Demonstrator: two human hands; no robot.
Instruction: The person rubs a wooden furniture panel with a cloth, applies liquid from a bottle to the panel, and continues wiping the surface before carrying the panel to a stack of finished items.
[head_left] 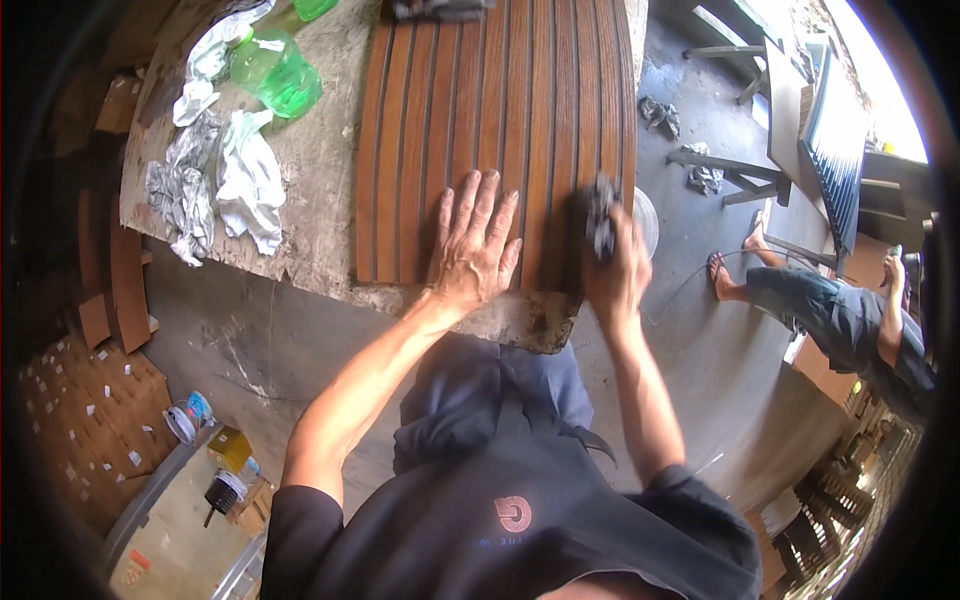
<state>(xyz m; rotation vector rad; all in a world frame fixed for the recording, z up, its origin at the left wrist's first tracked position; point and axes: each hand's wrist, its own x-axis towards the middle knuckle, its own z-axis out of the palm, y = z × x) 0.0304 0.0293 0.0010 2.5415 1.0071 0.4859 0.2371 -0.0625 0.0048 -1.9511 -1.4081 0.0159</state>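
A reddish-brown wooden panel (425, 120) with lengthwise grooves lies on the worn worktable (315, 190) in front of me. My left hand (475, 245) rests flat on its near part, fingers spread and pointing away from me. At the panel's right edge, my right hand (622, 275) grips a dark crumpled rag (601, 215) against the wood; motion blurs it slightly, and part of the rag is hidden by the fingers. Another dark bundle (440, 8) sits on the panel's far end, cut off by the top of the picture.
Left of the panel are a green-liquid bottle (275, 78), a white rag (250, 180) and a grey rag (185, 180). A round container (645, 222) shows beyond the right edge. Another person (830, 310) is at right, near a dark grooved panel (835, 150) on stands.
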